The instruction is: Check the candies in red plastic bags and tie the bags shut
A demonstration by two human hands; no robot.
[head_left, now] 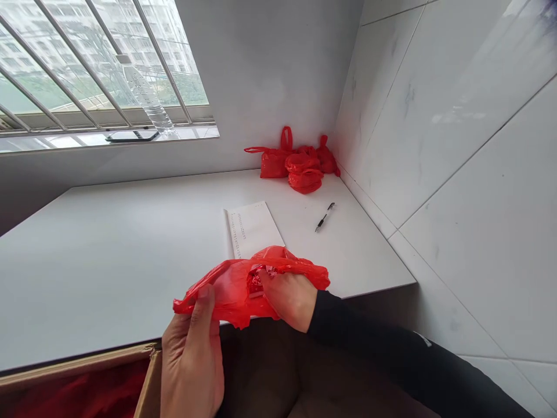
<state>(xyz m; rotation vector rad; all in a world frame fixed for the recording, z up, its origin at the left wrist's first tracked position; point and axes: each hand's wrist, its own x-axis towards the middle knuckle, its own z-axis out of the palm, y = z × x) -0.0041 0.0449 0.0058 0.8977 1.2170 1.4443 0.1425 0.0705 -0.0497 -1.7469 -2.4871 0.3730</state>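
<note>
A thin red plastic bag (232, 284) is spread between my hands over the front edge of the white table. My left hand (194, 354) pinches the bag's left end between thumb and fingers. My right hand (291, 296) reaches into the bag's mouth, its thumb against a shiny red packet with white print (256, 280). Most of my right fingers are hidden by the bag and the packet. Behind the bag lies an open notebook (256, 226) with handwritten-looking marks, its near edge covered by the bag.
Several tied red bags (300, 165) sit in the back right corner. A pen (325, 217) lies on the white table (130, 249). At lower left stands a cardboard box (150, 377) with red material inside. A clear bottle (148, 98) and a phone (133, 136) rest on the windowsill.
</note>
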